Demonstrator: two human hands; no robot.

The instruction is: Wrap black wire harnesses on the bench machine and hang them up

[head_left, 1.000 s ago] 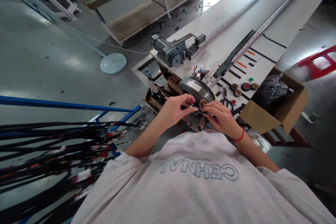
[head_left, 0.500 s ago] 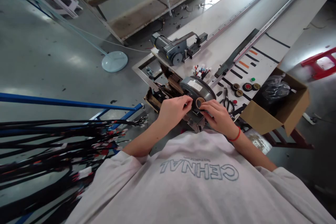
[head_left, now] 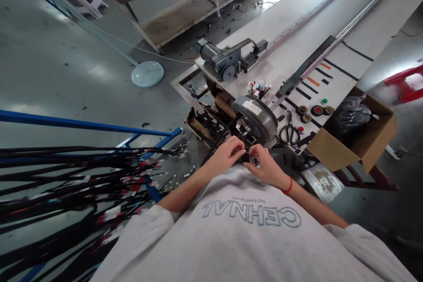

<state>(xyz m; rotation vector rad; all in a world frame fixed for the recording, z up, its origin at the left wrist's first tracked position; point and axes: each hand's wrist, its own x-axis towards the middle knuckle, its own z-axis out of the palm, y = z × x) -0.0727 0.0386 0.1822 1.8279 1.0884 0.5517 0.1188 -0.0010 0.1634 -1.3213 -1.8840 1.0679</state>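
Observation:
My left hand [head_left: 229, 153] is closed in a pinch close in front of my shirt; what it grips is too small to make out. Facing it, my right hand [head_left: 267, 166] has its fingers curled around a roll of tape, mostly hidden by them. A dark piece [head_left: 245, 157] shows between the two sets of fingertips. Just beyond the hands stands a grey round wheel-like machine part [head_left: 256, 116] with a white label. Black cable [head_left: 218, 140] runs beside it, down towards my left hand.
Pliers [head_left: 289, 132], several tape rolls [head_left: 317, 110] and dark strips lie on the white table [head_left: 357, 22]. A motor unit [head_left: 220, 59] sits at its end. At right is a cardboard box [head_left: 333, 152]; at left, cable bundles [head_left: 66, 172] hang on a blue frame [head_left: 82, 125].
Both hands have drawn back from the wheel towards my body and sit closer together. The tape roll, plainly visible before, is now mostly covered by my right fingers. The view has shifted slightly.

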